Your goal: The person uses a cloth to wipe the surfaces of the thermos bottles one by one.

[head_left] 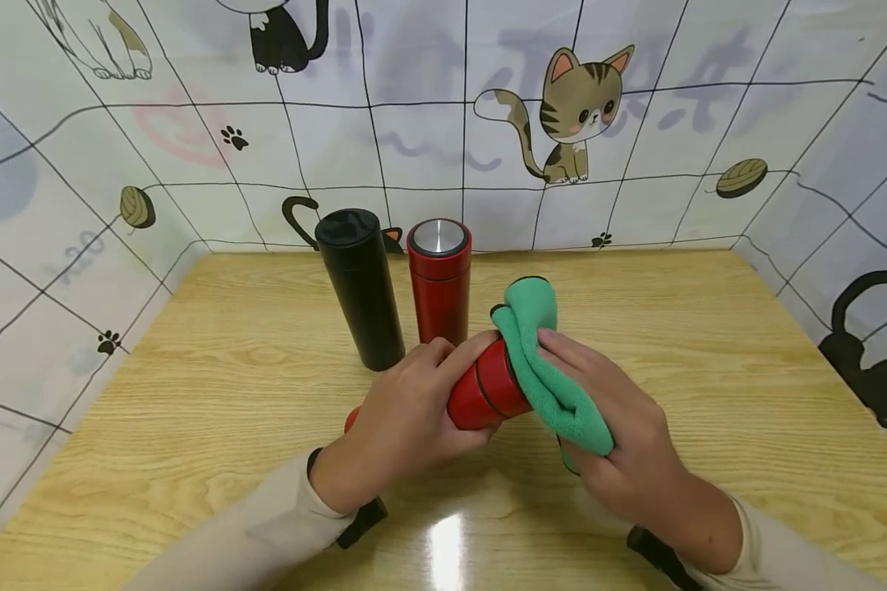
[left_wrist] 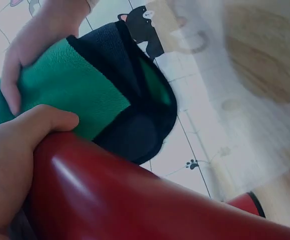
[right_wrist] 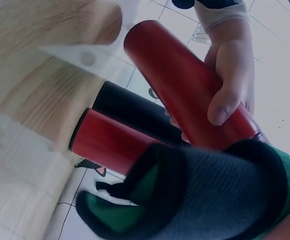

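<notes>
My left hand (head_left: 406, 410) grips a red thermos (head_left: 494, 386), which is tilted with its lid end toward the right. In the right wrist view the thumb lies along the red thermos (right_wrist: 180, 75) near that end. My right hand (head_left: 628, 435) holds a folded green cloth (head_left: 543, 369) with dark edging against the thermos's lid end, which the cloth covers. The left wrist view shows the cloth's dark grey underside (left_wrist: 134, 130) hanging past the thermos. Behind my hands, a second red thermos (head_left: 440, 287) with a silver lid top stands upright beside a black thermos (head_left: 362, 287).
The wooden table (head_left: 229, 345) carries everything. A white cat-patterned backdrop (head_left: 414, 139) rises along its back and sides. Each wrist has a dark strap, with part of the right strap (head_left: 658, 554) showing under the sleeve.
</notes>
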The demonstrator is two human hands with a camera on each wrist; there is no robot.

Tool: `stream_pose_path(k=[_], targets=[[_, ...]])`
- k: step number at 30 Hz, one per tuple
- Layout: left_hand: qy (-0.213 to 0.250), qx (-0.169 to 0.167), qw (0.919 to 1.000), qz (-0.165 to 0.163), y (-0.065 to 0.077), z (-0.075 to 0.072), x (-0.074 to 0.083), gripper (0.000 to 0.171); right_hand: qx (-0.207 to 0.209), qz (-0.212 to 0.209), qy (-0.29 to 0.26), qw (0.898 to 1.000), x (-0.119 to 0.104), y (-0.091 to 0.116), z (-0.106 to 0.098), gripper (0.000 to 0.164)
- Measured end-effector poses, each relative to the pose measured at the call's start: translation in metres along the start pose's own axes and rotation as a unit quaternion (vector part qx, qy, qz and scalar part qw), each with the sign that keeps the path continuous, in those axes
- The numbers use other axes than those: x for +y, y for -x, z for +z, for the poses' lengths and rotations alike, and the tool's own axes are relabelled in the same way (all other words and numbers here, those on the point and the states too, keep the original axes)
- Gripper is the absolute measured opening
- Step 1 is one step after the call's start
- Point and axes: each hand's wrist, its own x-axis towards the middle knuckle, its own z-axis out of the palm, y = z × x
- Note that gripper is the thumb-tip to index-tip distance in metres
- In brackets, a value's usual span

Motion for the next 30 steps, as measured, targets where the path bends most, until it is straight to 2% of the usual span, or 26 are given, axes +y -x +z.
stream_pose_path(k=[4, 8, 10, 11, 13, 15, 16, 18, 19, 21, 24, 26, 28, 30], targets=[[0.001, -0.005, 1.0, -0.006, -0.001, -0.002, 0.0, 0.081, -0.012, 0.044, 0.002, 0.999, 0.001, -0.001, -0.003, 0.05], [0.01, 0.002, 0.9999, -0.012, -0.002, -0.004, -0.002, 0.08, 0.002, 0.008, -0.031, 0.999, 0.002, -0.002, -0.002, 0.046], [0.027, 0.001, 0.9996, -0.011, -0.002, -0.005, -0.001, 0.08, 0.005, 0.011, -0.083, 0.996, 0.002, -0.002, -0.002, 0.041], [0.041, 0.0, 0.9991, -0.011, -0.002, -0.006, -0.001, 0.081, 0.004, 0.031, -0.111, 0.993, 0.002, 0.0, -0.004, 0.037], [0.082, -0.001, 0.9966, -0.008, -0.002, -0.009, 0.001, 0.083, -0.003, 0.121, -0.169, 0.978, 0.0, 0.004, -0.008, 0.036], [0.147, -0.001, 0.9891, -0.003, 0.0, -0.013, 0.003, 0.086, -0.021, 0.235, -0.216, 0.947, -0.002, 0.009, -0.013, 0.04], [0.185, 0.0, 0.9828, 0.002, 0.0, -0.014, 0.005, 0.088, -0.036, 0.291, -0.221, 0.93, -0.002, 0.011, -0.016, 0.041], [0.269, 0.006, 0.9631, 0.009, 0.001, -0.019, 0.007, 0.09, -0.074, 0.391, -0.222, 0.89, 0.0, 0.014, -0.019, 0.038], [0.311, 0.011, 0.9504, 0.012, 0.001, -0.021, 0.008, 0.09, -0.1, 0.426, -0.222, 0.872, 0.003, 0.014, -0.019, 0.037], [0.378, 0.028, 0.9254, 0.013, 0.002, -0.026, 0.008, 0.088, -0.151, 0.476, -0.225, 0.837, 0.011, 0.012, -0.019, 0.041], [0.452, 0.067, 0.8892, 0.018, 0.004, -0.029, 0.007, 0.078, -0.212, 0.526, -0.268, 0.779, 0.026, 0.01, -0.015, 0.049], [0.483, 0.098, 0.8697, 0.027, 0.004, -0.028, 0.006, 0.075, -0.238, 0.553, -0.314, 0.734, 0.036, 0.011, -0.012, 0.052], [0.507, 0.136, 0.849, 0.057, 0.003, -0.024, 0.005, 0.072, -0.252, 0.576, -0.359, 0.69, 0.043, 0.012, -0.009, 0.05], [0.517, 0.166, 0.8346, 0.092, 0.003, -0.022, 0.004, 0.067, -0.261, 0.59, -0.393, 0.655, 0.049, 0.015, -0.007, 0.046]])
